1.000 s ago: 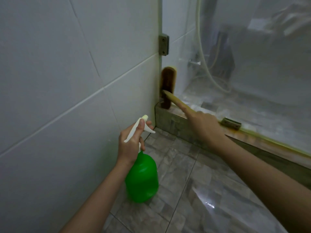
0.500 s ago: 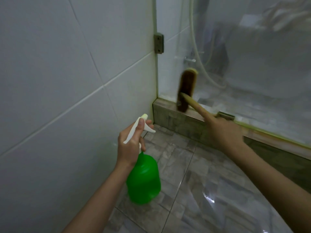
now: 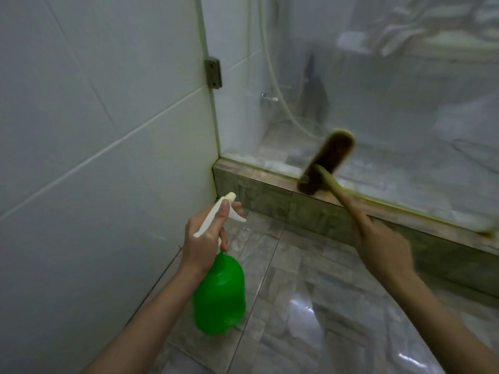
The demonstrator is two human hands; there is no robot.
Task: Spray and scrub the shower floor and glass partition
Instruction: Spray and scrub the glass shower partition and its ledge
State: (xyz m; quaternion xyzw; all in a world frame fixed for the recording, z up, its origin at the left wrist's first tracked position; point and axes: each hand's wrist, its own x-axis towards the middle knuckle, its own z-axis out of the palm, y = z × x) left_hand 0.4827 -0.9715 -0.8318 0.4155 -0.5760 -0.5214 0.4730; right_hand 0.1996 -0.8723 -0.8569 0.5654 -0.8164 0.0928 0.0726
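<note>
- Brown-bristled scrub brush with a pale wooden handle (image 3: 328, 160) is now tilted low on the clear glass shower partition (image 3: 378, 103), its lower end right at the stained stone curb (image 3: 270, 195). A second ago it stood upright, tucked into the corner by the wall, so it has slid right along the bottom edge of the glass.
- It's blurry, so it's probably mid-stroke. Can't tell how hard the bristles are pressing.
- The person's right hand (image 3: 383, 244) is wrapped around the end of the handle, and it has travelled right with the brush.
- Their left hand (image 3: 202, 238) grips the neck of the green plastic spray bottle with the white trigger (image 3: 220, 295), thumb on top. It has barely moved and hangs above the grey marble floor (image 3: 310, 292), near the white tiled wall (image 3: 94, 117).
- What that means: the scrubbing looks to be working its way along the grimy base strip of the glass, with the sprayer just parked. Plenty of glass to the right is still to go, and the shower floor behind it still looks filmy.
</note>
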